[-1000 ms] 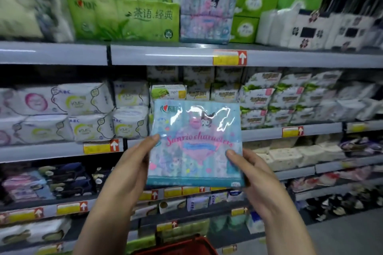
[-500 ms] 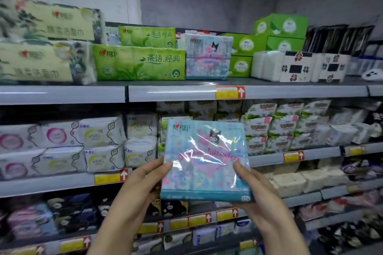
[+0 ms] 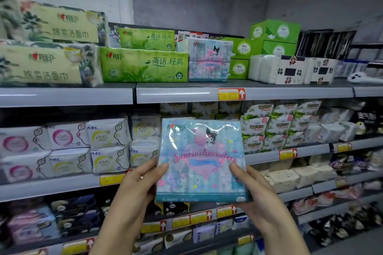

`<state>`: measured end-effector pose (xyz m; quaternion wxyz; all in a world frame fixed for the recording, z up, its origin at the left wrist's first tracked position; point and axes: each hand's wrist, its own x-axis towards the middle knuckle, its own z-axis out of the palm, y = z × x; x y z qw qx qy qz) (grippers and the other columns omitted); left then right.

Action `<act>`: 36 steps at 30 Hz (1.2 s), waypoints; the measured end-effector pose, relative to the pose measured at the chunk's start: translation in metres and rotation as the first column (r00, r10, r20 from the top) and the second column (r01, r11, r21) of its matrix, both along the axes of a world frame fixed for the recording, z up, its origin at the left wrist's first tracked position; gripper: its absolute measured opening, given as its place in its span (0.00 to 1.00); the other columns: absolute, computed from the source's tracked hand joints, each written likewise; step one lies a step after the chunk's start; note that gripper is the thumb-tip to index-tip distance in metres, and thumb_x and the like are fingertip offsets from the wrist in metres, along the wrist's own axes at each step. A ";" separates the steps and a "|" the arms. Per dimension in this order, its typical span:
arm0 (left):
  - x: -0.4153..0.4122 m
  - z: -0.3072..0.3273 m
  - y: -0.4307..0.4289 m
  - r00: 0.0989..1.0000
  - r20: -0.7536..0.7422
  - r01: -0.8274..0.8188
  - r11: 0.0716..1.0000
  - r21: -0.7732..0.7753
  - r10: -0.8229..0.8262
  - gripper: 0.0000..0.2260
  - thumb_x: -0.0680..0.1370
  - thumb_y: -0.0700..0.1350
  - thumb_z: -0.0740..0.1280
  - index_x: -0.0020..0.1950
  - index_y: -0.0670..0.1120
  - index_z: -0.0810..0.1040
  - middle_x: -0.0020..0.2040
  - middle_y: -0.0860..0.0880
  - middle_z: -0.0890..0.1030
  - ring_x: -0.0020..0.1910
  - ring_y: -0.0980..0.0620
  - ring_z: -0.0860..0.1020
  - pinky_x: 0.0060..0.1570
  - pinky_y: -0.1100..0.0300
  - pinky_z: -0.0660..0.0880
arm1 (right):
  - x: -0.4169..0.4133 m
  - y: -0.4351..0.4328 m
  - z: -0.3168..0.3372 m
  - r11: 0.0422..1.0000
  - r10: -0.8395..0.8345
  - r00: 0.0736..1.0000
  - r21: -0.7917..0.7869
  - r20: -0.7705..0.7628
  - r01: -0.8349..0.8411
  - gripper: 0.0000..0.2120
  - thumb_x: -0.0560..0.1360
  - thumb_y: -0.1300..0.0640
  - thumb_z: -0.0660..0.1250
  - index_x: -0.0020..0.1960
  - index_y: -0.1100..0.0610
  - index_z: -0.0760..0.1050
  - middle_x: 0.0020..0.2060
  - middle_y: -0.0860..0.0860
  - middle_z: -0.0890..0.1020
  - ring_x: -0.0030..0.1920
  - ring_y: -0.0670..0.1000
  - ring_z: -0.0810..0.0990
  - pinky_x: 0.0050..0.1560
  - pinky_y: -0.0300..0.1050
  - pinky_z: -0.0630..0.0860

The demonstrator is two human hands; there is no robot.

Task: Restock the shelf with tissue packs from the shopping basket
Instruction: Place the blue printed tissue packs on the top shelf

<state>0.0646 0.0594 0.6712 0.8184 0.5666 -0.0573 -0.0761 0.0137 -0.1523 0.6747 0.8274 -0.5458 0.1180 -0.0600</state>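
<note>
A light-blue tissue pack [image 3: 200,157] with pink cartoon print is held upright in front of the second shelf. My left hand [image 3: 136,184] grips its left edge, thumb on the front. My right hand [image 3: 251,190] grips its right edge and lower corner. A matching blue tissue pack [image 3: 208,59] stands on the top shelf [image 3: 176,94], between green packs and green boxes. The shopping basket is out of view.
Green tissue packs [image 3: 144,64] and pale floral packs [image 3: 49,64] fill the top shelf's left; green boxes [image 3: 275,37] and white packs [image 3: 290,69] its right. Lower shelves hold several white packets [image 3: 68,147]. A grey wall rises behind.
The view has tilted upward, so the top shelf sits lower in frame and the basket's red rim has dropped out. Both hands keep hold of the blue pack in front of the shelves.
</note>
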 end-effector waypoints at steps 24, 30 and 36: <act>0.020 0.009 -0.069 0.998 0.058 -0.007 0.998 0.059 0.004 0.21 0.67 0.50 0.74 0.59 0.48 0.80 0.51 0.49 0.86 0.50 0.50 0.84 0.54 0.50 0.76 | 0.029 -0.078 0.009 0.994 0.106 0.994 0.023 0.015 -0.106 0.24 0.65 0.54 0.71 0.60 0.58 0.76 0.51 0.57 0.85 0.52 0.58 0.84 0.49 0.56 0.79; 0.041 0.009 -0.118 0.997 0.054 -0.057 0.998 -0.001 0.057 0.26 0.61 0.51 0.79 0.57 0.49 0.82 0.53 0.47 0.85 0.51 0.49 0.84 0.54 0.48 0.76 | 0.061 -0.123 0.007 0.985 0.159 0.986 0.066 0.049 -0.162 0.23 0.66 0.56 0.70 0.61 0.58 0.75 0.51 0.57 0.85 0.51 0.57 0.84 0.52 0.57 0.79; 0.054 0.007 -0.169 0.998 0.059 -0.035 0.999 0.012 0.035 0.22 0.66 0.46 0.77 0.59 0.48 0.81 0.53 0.46 0.85 0.51 0.48 0.84 0.58 0.46 0.75 | 0.082 -0.174 0.007 0.980 0.165 0.984 0.104 0.065 -0.171 0.24 0.64 0.58 0.70 0.60 0.60 0.74 0.49 0.58 0.85 0.46 0.56 0.85 0.41 0.53 0.83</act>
